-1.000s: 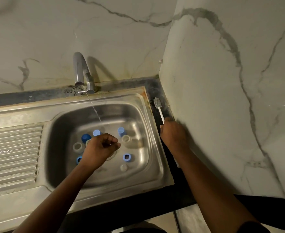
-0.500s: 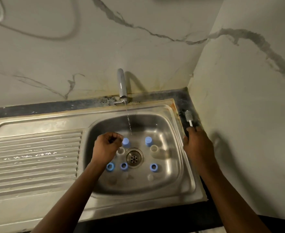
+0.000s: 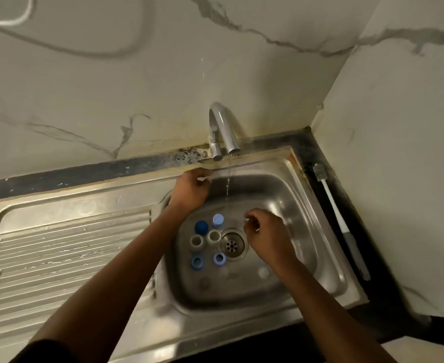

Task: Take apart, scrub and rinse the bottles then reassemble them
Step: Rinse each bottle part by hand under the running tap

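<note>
While tap (image 3: pixel 219 127) runs, sink (image 3: pixel 281 184) holds bottle pcs (image 3: pixel 213 238) (left of drain (image 3: pixel 232 243)).

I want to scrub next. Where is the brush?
Head view: the brush lies on the dark ledge right of the sink, along the side wall, bristles toward the back corner.

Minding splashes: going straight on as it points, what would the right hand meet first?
The right hand would likely meet the thin stream of water under the curved chrome tap; depth unclear.
</note>
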The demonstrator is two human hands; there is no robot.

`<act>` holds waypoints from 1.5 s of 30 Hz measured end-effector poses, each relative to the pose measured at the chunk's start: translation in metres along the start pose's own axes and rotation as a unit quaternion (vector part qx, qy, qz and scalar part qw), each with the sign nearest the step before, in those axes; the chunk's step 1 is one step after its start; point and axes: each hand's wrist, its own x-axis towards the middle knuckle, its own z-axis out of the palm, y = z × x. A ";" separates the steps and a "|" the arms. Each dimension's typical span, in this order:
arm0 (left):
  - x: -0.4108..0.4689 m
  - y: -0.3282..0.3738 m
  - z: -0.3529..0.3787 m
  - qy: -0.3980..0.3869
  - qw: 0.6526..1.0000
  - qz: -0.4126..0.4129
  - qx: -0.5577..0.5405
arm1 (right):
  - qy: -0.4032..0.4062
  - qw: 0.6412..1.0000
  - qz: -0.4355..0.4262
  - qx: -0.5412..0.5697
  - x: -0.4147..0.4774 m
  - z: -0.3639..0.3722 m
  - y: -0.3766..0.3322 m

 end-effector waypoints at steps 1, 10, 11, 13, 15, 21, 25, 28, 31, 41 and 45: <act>-0.002 -0.006 0.003 -0.004 1.000 -0.004 -0.001 | -0.024 1.000 0.004 -0.007 0.000 0.010 0.000; -0.034 -0.056 0.015 0.035 0.998 -0.046 -0.037 | -0.211 0.972 -0.010 -0.098 0.013 0.114 0.001; -0.037 -0.058 0.014 0.039 0.997 -0.045 -0.041 | -0.209 0.973 -0.009 -0.100 0.014 0.121 0.004; -0.042 -0.061 0.010 0.048 0.997 -0.041 -0.041 | -0.204 0.972 -0.005 -0.117 0.017 0.129 0.008; -0.046 -0.064 0.009 0.049 0.997 -0.044 -0.041 | -0.202 0.970 0.008 -0.136 0.023 0.130 0.010; -0.054 -0.067 0.014 0.041 0.994 -0.065 -0.072 | -0.146 0.985 0.043 -0.076 0.031 0.085 0.005; -0.054 -0.063 0.022 0.024 0.993 -0.074 -0.086 | -0.113 0.986 0.104 0.064 0.036 0.037 -0.002; -0.051 -0.057 0.026 0.014 0.991 -0.075 -0.108 | -0.094 0.983 0.112 0.113 0.045 0.015 -0.006; -0.048 -0.048 0.030 0.005 0.987 -0.076 -0.142 | -0.090 0.963 0.133 0.219 0.058 0.004 -0.013; -0.030 -0.016 0.028 0.011 0.941 -0.061 -0.333 | -0.050 0.874 0.208 0.436 0.114 -0.010 -0.055; -0.027 -0.003 0.023 0.011 0.926 -0.050 -0.375 | -0.048 0.875 0.211 0.433 0.121 -0.008 -0.062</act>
